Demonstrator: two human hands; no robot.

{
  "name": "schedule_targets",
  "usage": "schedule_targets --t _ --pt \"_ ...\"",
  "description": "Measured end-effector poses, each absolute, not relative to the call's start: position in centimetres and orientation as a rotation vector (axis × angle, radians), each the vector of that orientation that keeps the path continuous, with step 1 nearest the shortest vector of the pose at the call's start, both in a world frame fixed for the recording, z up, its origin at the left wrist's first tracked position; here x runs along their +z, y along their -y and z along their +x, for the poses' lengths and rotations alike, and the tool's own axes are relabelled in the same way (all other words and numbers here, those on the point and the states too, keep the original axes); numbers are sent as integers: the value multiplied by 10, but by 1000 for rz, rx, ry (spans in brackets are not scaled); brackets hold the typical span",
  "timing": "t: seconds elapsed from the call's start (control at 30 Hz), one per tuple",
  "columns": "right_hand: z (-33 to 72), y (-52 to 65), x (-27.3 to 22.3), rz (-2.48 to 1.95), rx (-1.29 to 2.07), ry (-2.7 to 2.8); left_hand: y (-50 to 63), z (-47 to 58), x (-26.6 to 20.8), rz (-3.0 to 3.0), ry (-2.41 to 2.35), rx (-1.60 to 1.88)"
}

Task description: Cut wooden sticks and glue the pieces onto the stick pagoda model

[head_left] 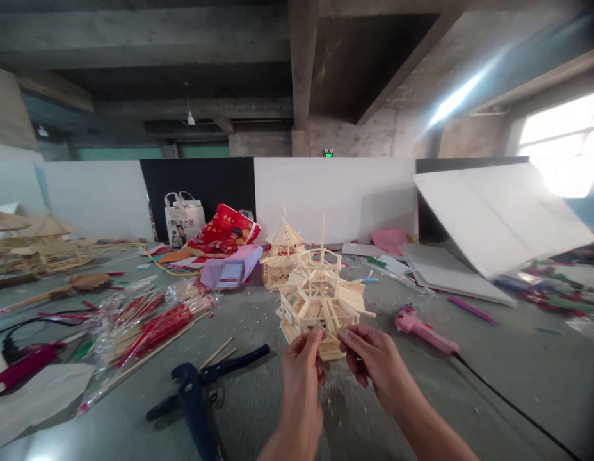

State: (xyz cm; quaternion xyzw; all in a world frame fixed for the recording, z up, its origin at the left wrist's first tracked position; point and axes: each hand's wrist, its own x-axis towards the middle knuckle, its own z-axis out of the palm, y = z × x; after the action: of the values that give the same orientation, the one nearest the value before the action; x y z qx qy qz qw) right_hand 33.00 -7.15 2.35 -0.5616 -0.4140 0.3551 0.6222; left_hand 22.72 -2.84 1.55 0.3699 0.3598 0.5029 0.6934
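A pavilion model (pixel 321 301) built of thin pale wooden sticks stands on the grey table in front of me. Its upper tier is an open frame with a tall upright stick, and slatted roof panels show on its right side. My left hand (pixel 303 365) is at the model's front, thumb and fingers pinched together. Close by on the right, my right hand (pixel 374 360) is closed in a similar pinch near the model's lower front edge. Whatever sits between the fingertips is too small to make out. Behind stands a second stick model (pixel 282 250) with a pointed roof.
Right of the model lies a pink glue gun (pixel 424 330) with a black cord. Blue-handled cutters (pixel 194 397) rest at front left. Plastic-wrapped sticks (pixel 157 326) spread across the left. White boards (pixel 450 275) lie at back right, and a purple pen-like stick (pixel 472 310) sits nearer.
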Motion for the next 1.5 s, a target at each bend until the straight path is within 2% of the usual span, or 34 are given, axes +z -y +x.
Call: schedule_targets --t 1.5 --pt "328 64 25 -1267 881 947 24 239 25 848 -729 1056"
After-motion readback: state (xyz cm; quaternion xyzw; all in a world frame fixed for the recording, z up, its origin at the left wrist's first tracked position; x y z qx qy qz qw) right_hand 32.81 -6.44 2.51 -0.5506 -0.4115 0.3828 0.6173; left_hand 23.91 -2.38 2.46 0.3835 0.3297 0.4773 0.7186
